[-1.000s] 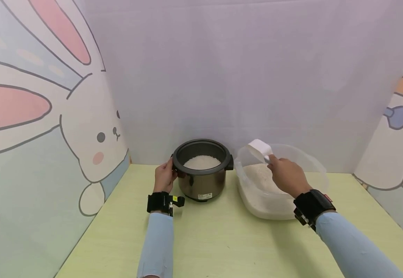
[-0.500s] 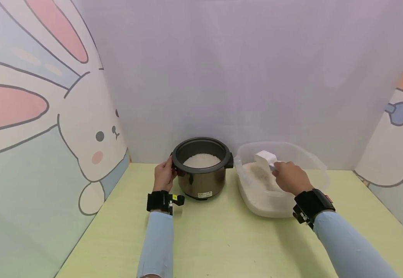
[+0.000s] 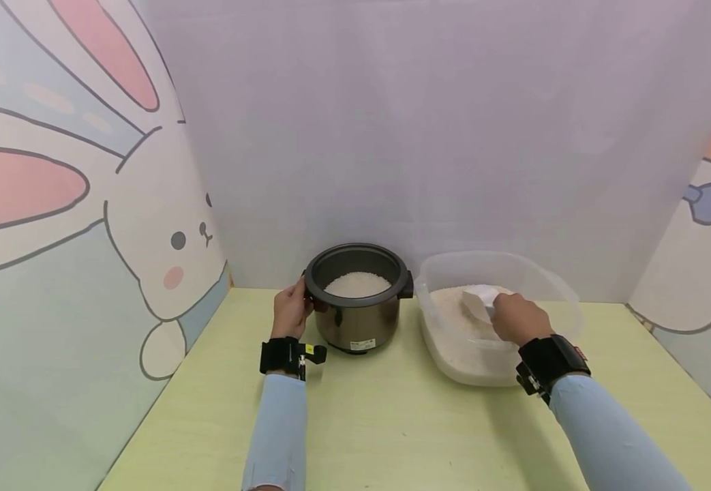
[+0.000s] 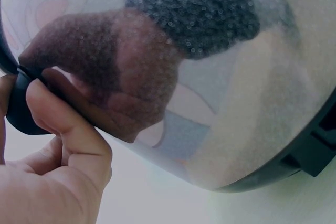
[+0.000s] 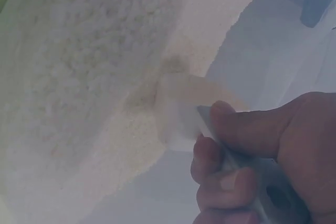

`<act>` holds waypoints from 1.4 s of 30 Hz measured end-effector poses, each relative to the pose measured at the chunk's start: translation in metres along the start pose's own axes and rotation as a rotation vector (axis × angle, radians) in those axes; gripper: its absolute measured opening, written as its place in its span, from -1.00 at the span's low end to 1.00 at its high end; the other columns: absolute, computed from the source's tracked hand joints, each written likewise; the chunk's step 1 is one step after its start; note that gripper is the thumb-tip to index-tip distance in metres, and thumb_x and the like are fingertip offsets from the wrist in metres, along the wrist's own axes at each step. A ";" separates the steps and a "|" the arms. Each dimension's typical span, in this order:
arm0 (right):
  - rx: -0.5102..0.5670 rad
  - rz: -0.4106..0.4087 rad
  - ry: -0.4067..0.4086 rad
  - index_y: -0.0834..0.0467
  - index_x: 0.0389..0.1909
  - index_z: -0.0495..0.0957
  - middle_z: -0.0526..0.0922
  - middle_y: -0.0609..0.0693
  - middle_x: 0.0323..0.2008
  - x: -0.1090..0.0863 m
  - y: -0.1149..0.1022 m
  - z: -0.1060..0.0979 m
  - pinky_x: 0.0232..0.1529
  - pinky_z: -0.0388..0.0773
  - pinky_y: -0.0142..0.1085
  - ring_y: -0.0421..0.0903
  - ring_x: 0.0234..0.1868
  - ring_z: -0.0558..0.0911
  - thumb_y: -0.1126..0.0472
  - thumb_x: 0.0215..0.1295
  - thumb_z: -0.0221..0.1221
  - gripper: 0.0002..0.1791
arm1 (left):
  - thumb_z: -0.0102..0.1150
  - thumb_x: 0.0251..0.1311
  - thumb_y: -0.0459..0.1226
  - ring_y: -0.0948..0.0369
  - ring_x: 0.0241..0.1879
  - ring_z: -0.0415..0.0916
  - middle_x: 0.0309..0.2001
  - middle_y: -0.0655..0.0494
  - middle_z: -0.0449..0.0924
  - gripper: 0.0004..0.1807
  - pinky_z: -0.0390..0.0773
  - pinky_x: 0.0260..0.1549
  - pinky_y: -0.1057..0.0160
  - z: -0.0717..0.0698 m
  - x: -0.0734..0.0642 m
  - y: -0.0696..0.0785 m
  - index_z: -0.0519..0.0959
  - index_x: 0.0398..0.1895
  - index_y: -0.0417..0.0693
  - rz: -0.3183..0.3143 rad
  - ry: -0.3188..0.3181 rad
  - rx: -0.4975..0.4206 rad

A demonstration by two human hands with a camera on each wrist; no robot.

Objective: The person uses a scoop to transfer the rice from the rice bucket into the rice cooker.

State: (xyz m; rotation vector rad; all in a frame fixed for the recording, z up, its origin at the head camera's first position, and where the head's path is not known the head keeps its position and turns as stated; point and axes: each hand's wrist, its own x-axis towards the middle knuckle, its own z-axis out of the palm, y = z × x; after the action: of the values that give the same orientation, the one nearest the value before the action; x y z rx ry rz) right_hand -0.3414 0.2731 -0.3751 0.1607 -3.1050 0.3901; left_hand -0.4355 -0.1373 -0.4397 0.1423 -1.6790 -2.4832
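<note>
My left hand (image 3: pixel 290 310) grips the black side handle (image 4: pixel 26 100) of a dark, shiny rice cooker (image 3: pixel 361 326). White rice (image 3: pixel 358 285) shows inside its lidless pot. In my right hand (image 3: pixel 519 319) is the handle of a white scoop (image 3: pixel 480 300), fingers curled round it and the thumb along its top. The scoop's cup dips into rice (image 5: pixel 131 150) in a clear plastic tub (image 3: pixel 496 259) right of the cooker. Its front edge is sunk in the grains in the right wrist view.
Cooker and tub stand side by side on a pale yellow-green table (image 3: pixel 380 429). A lilac cloth backdrop (image 3: pixel 392 136) hangs close behind them. A rabbit-print panel (image 3: pixel 146 273) borders the left, another printed panel (image 3: pixel 692 286) the right.
My right hand has brought the scoop down and to the right, from above the tub's near-left part into the rice. My left hand stays on the cooker's handle.
</note>
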 end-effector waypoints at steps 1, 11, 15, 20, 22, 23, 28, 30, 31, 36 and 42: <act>0.005 -0.003 -0.007 0.38 -0.24 0.57 0.55 0.15 -0.49 0.000 0.000 0.000 -0.50 0.39 -0.12 0.04 -0.54 0.49 0.39 0.42 0.08 -0.87 | 0.17 0.49 -0.06 0.29 -0.57 0.35 -0.49 0.12 0.41 -0.62 0.45 -0.52 0.40 -0.001 0.000 0.000 0.63 -0.47 -0.08 -0.001 -0.006 0.000; 0.100 -0.118 -0.099 0.24 -0.44 0.56 0.36 -0.02 -0.60 0.001 0.000 0.000 -0.50 0.27 -0.22 -0.10 -0.59 0.34 0.39 0.45 0.05 -0.77 | 0.20 0.47 -0.06 0.31 -0.54 0.41 -0.44 0.11 0.44 -0.64 0.50 -0.50 0.43 0.002 -0.002 0.001 0.66 -0.42 -0.10 0.014 0.012 0.003; 0.127 -0.151 -0.107 0.12 -0.58 0.41 0.29 -0.07 -0.62 0.002 0.001 0.001 -0.51 0.24 -0.25 -0.13 -0.61 0.31 0.38 0.47 0.03 -0.65 | 0.19 0.47 -0.05 0.31 -0.54 0.41 -0.43 0.10 0.46 -0.64 0.50 -0.49 0.42 0.003 -0.003 0.000 0.67 -0.39 -0.12 0.025 0.022 0.012; 0.140 -0.178 -0.126 0.11 -0.59 0.39 0.27 -0.08 -0.62 0.005 0.003 0.003 -0.48 0.20 -0.25 -0.15 -0.60 0.25 0.39 0.46 0.04 -0.64 | 0.21 0.46 -0.05 0.30 -0.55 0.39 -0.45 0.11 0.45 -0.63 0.49 -0.49 0.42 0.002 -0.003 0.002 0.67 -0.44 -0.08 0.016 0.012 0.004; 0.149 -0.192 -0.143 0.16 -0.54 0.46 0.27 -0.08 -0.60 0.006 0.004 0.003 -0.46 0.19 -0.24 -0.15 -0.59 0.23 0.39 0.47 0.05 -0.69 | 0.20 0.47 -0.06 0.29 -0.54 0.38 -0.46 0.12 0.45 -0.63 0.48 -0.48 0.41 0.001 -0.004 0.002 0.68 -0.47 -0.06 0.007 -0.002 0.001; 0.154 -0.198 -0.152 0.18 -0.52 0.48 0.27 -0.08 -0.60 0.006 0.004 0.004 -0.45 0.18 -0.24 -0.15 -0.58 0.22 0.39 0.47 0.06 -0.70 | 0.19 0.48 -0.07 0.28 -0.53 0.39 -0.46 0.11 0.45 -0.63 0.49 -0.47 0.40 0.001 -0.004 0.004 0.68 -0.47 -0.06 0.001 -0.007 0.005; 0.160 -0.227 -0.153 0.22 -0.51 0.51 0.26 -0.09 -0.60 0.008 0.005 0.006 -0.44 0.18 -0.23 -0.16 -0.57 0.20 0.39 0.47 0.08 -0.72 | 0.16 0.50 -0.09 0.28 -0.52 0.41 -0.44 0.10 0.45 -0.65 0.52 -0.46 0.39 0.003 -0.010 0.010 0.67 -0.42 -0.10 0.007 -0.011 0.014; 0.159 -0.239 -0.147 0.17 -0.54 0.46 0.24 -0.10 -0.61 0.008 0.005 0.006 -0.44 0.17 -0.24 -0.17 -0.58 0.19 0.40 0.47 0.08 -0.69 | 0.17 0.49 -0.07 0.30 -0.53 0.41 -0.42 0.10 0.45 -0.65 0.52 -0.47 0.41 0.003 -0.009 0.007 0.67 -0.38 -0.12 0.019 -0.004 0.014; 0.161 -0.243 -0.147 0.15 -0.56 0.44 0.23 -0.10 -0.61 0.008 0.005 0.006 -0.44 0.16 -0.24 -0.17 -0.58 0.18 0.40 0.47 0.08 -0.67 | 0.18 0.48 -0.06 0.31 -0.54 0.41 -0.42 0.10 0.45 -0.64 0.51 -0.48 0.42 0.002 -0.007 0.004 0.68 -0.37 -0.13 0.023 0.002 0.011; 0.172 -0.283 -0.147 0.16 -0.55 0.44 0.23 -0.11 -0.62 0.008 0.005 0.005 -0.45 0.16 -0.24 -0.18 -0.59 0.18 0.38 0.48 0.10 -0.68 | 0.20 0.47 -0.05 0.30 -0.55 0.39 -0.46 0.11 0.43 -0.62 0.49 -0.50 0.41 0.002 -0.003 0.001 0.64 -0.44 -0.12 0.016 0.019 0.021; 0.189 -0.302 -0.157 0.19 -0.52 0.49 0.25 -0.12 -0.62 0.011 0.007 0.005 -0.45 0.17 -0.26 -0.20 -0.59 0.17 0.35 0.50 0.11 -0.70 | 0.21 0.46 -0.06 0.32 -0.57 0.38 -0.49 0.14 0.44 -0.60 0.48 -0.51 0.42 0.003 -0.001 0.000 0.61 -0.53 -0.07 0.014 0.024 0.018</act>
State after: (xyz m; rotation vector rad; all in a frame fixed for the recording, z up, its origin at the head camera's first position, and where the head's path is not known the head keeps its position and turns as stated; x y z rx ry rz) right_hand -0.3529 0.2770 -0.3816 0.6826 -3.1136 0.6879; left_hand -0.4352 -0.1344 -0.4388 0.1616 -1.6881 -2.4470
